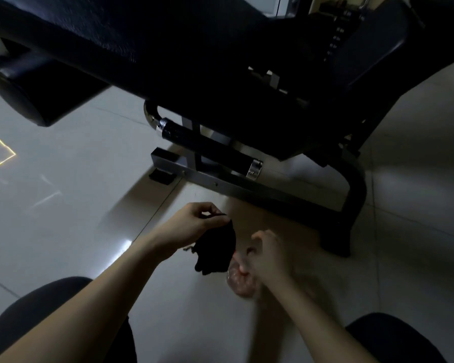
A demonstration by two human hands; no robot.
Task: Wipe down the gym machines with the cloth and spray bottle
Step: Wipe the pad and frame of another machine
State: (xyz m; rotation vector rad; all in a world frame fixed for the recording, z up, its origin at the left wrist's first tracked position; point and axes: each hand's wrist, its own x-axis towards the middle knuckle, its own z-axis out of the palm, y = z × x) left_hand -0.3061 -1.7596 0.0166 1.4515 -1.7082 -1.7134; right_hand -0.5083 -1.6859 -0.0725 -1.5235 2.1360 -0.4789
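The dark padded gym machine (220, 61) fills the view from 10 to 2 o'clock. Its grey base bar (247, 184) runs across the centre above the pale tiled floor (63, 179). A padded roller (19, 98) sticks out at 9 o'clock. The person's dark-clad knees (37, 310) sit at 7 and 5 o'clock.

Just below centre, toward 6 o'clock, the left hand (194, 221) pinches the top edge of a black cloth (216, 251) between narrow fingers, and the cloth hangs free below it. Just beside the cloth at its 4 o'clock, the blurred right hand (269, 255) has its fingers curled on the top of a clear spray bottle (240, 282). The bottle touches the cloth's lower edge.
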